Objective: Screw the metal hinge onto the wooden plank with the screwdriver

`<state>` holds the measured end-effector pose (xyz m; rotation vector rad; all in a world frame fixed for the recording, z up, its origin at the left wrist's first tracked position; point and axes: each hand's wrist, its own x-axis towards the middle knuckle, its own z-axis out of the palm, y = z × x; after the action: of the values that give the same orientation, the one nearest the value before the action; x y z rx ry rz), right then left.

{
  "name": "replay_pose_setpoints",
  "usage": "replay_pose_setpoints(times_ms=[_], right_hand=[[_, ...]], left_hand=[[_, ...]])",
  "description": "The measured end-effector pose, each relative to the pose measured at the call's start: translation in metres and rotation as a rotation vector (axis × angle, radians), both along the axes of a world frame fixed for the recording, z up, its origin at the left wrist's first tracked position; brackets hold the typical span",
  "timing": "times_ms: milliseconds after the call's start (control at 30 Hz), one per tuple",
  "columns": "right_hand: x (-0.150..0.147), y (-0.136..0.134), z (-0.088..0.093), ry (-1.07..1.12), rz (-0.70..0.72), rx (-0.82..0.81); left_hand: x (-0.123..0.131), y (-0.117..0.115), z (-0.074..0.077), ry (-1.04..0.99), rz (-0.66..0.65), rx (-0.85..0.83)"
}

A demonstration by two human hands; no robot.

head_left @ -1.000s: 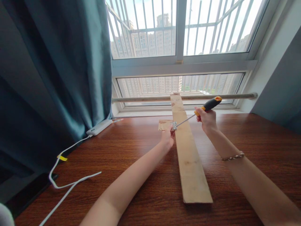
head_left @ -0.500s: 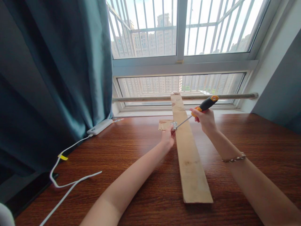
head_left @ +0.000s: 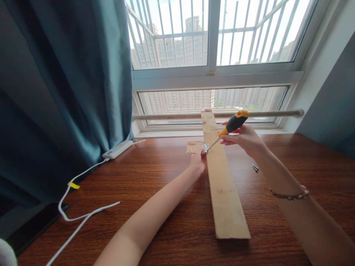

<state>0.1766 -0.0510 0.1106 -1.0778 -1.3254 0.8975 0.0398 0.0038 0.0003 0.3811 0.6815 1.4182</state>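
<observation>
A long pale wooden board [head_left: 229, 195] lies lengthwise on the table, its far end at the window rail. Against its left edge sits a small wooden board [head_left: 191, 146], with a metal hinge [head_left: 206, 147] at the joint. My left hand [head_left: 197, 160] grips the small board beside the hinge, thumb on top and fingers partly hidden. My right hand [head_left: 242, 138] is closed loosely around a screwdriver [head_left: 237, 121] with a black and yellow handle. The screwdriver slants down to the left, its tip at the hinge; any screw under it is too small to make out.
A couple of loose screws [head_left: 255, 167] lie right of the long board on the brown table [head_left: 166, 232]. At left are a white power strip [head_left: 118, 149], a white cable [head_left: 83, 218] and a dark blue curtain [head_left: 83, 74]. A metal rail [head_left: 169, 116] crosses before the window.
My right hand has shifted its hold and its fingers are more extended. The screwdriver handle has moved slightly left and down. The loose screws now show beside my right wrist. My left hand stays put.
</observation>
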Motion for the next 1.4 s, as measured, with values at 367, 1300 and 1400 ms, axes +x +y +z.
replay_pose_setpoints(times_ms=[367,1300,1400], right_hand=[[-0.008,0.015,-0.019,-0.381,-0.572,0.242],[-0.008,0.008,-0.013,-0.197,-0.545,0.223],[-0.008,0.010,-0.015,-0.141,-0.541,0.232]], left_hand=[[-0.001,-0.001,0.002,-0.013,0.026,-0.035],[-0.001,-0.003,0.005,-0.009,0.029,-0.034],[0.000,-0.004,0.007,0.007,0.039,-0.056]])
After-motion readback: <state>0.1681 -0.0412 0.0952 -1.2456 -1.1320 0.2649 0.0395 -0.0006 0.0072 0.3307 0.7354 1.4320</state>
